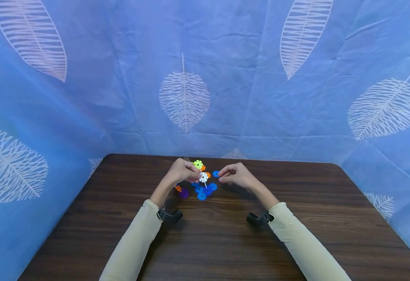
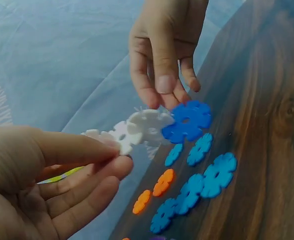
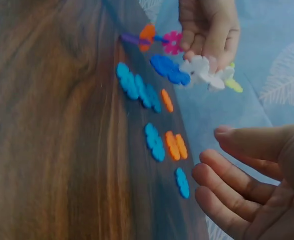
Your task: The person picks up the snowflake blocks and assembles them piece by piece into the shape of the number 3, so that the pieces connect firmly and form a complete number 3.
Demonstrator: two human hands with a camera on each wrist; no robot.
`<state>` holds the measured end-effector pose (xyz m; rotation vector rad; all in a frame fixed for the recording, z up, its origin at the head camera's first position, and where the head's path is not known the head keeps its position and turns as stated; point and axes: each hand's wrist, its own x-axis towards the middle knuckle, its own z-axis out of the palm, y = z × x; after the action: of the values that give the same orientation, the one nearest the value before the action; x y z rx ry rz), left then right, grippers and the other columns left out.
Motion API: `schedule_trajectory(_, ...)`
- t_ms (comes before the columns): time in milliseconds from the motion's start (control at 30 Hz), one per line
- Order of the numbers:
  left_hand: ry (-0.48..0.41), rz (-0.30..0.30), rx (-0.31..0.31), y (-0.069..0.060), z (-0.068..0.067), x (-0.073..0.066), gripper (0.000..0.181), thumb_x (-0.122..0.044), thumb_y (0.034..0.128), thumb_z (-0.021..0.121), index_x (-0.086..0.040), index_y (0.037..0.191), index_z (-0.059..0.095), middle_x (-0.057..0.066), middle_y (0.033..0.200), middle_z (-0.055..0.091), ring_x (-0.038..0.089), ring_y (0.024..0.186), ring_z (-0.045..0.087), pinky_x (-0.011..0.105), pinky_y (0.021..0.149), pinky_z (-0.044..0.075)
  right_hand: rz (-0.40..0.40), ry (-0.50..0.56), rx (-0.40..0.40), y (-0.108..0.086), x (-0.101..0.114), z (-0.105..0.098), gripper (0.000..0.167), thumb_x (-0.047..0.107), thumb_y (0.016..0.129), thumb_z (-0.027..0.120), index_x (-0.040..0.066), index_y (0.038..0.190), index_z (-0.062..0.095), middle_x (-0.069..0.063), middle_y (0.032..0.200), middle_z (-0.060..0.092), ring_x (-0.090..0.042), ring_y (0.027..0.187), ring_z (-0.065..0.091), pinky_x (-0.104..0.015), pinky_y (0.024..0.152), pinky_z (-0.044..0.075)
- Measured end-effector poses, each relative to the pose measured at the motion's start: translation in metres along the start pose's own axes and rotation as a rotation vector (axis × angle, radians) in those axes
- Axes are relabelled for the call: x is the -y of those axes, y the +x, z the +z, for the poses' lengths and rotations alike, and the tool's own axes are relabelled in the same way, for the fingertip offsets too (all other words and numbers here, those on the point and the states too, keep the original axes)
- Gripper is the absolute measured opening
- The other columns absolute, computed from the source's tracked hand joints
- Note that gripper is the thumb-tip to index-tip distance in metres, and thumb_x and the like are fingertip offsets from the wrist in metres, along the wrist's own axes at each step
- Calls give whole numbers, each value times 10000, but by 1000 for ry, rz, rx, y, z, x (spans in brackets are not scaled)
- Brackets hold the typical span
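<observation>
My left hand [image 1: 185, 171] pinches a short chain of notched, flower-shaped interlocking discs between thumb and fingers. White discs [image 2: 149, 125] make up the middle of the chain, and a dark blue disc [image 2: 187, 121] is joined at its end. A yellow-green disc [image 3: 233, 85] shows on the far side of the left fingers. My right hand [image 1: 239, 175] hovers to the right of the chain, its fingers loosely bent. The right wrist view shows nothing between that hand's thumb and fingers, apart from the chain.
Loose blue discs [image 2: 219, 175] and orange discs [image 2: 163, 182] lie on the dark wooden table [image 1: 208, 242] below the hands. Near the left hand are a purple disc [image 1: 184, 193] and a pink disc [image 3: 172, 42]. A blue leaf-print cloth [image 1: 226, 97] hangs behind the table's far edge.
</observation>
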<state>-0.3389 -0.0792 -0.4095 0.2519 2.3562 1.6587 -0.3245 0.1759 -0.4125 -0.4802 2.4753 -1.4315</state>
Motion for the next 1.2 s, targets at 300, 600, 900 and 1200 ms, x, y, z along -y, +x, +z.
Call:
schedule_trajectory(300,83,-18,29,1,-2,-2,78,-40,837,820,20,881,797,137,822,780,175,647,737,475,783,636,-91,-180,182,19,-6,4,256,34,926,722,-63,1163,714,-197,1046,738,-167,908,694,-309,804,601)
schedule_trajectory(600,93,-3,36,0,3,3,65,-53,862,801,4,895,802,131,843,783,192,686,744,438,769,642,-88,-287,207,31,-5,16,247,-1,864,775,-39,1107,746,-55,803,624,-113,715,510,-243,652,456)
schedule_trajectory(900,33,22,33,3,4,14,93,-50,849,810,11,919,803,115,830,782,132,680,727,402,740,646,-42,-249,169,31,-5,19,214,-34,816,809,-26,1007,712,-60,813,594,-135,725,507,-252,634,454)
schedule_trajectory(1200,28,5,42,4,4,18,127,-75,844,814,-2,947,802,116,893,791,130,729,735,377,741,644,-42,-95,120,27,-11,15,169,-72,851,754,-46,992,665,-147,862,665,-175,761,619,-316,690,552)
